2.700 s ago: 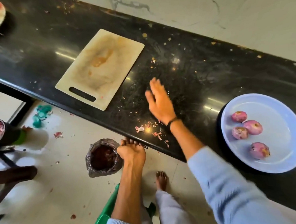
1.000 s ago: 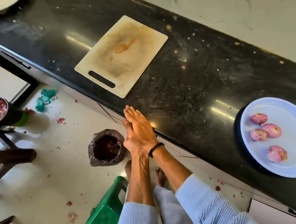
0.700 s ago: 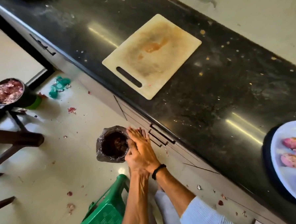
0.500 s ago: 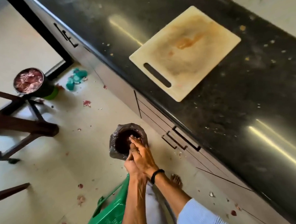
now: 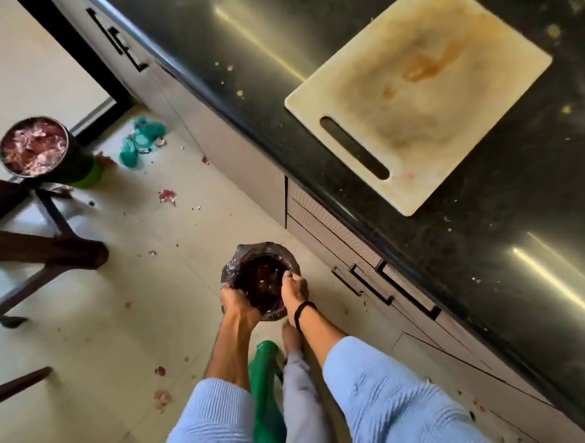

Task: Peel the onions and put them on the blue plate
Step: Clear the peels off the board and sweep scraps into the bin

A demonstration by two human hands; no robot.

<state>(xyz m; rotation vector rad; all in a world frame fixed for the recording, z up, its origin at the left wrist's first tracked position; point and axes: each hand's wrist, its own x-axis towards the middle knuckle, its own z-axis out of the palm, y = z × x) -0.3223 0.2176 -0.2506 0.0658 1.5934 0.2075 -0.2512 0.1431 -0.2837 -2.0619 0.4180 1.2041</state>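
Watching through the head camera, I am seeing both arms reaching down past the desk (image 5: 489, 245) edge toward the floor (image 5: 120, 332). The left hand (image 5: 236, 304) is gripping the near left rim of a small waste bin (image 5: 255, 252) lined with a black plastic bag, its fingers curling over the edge into the opening. The right hand (image 5: 293, 287) is gripping the right rim the same way, with a black wristband (image 5: 304, 310) sitting on that wrist. Dark reddish onion skins (image 5: 260, 280) are lying inside the bin. The bin is standing on the pale tiles, just beside the grey drawer fronts (image 5: 318, 226) under the desk. A bare foot (image 5: 291, 336) is showing just below the right wrist, and a green plastic stool (image 5: 266, 392) is sitting between the light blue sleeves (image 5: 388, 402).

Up on the black desk, a stained cream cutting board (image 5: 419, 89) is lying flat, its handle slot facing the front edge. Farther left on the floor, a second bin (image 5: 34, 146), full of pinkish peelings, is standing beside dark wooden furniture legs (image 5: 42, 249), with a crumpled teal item (image 5: 141, 143) near it and loose skin scraps (image 5: 167, 195) dotting the tiles. The onions and the blue plate are lying outside this view, so I cannot tell where they are.
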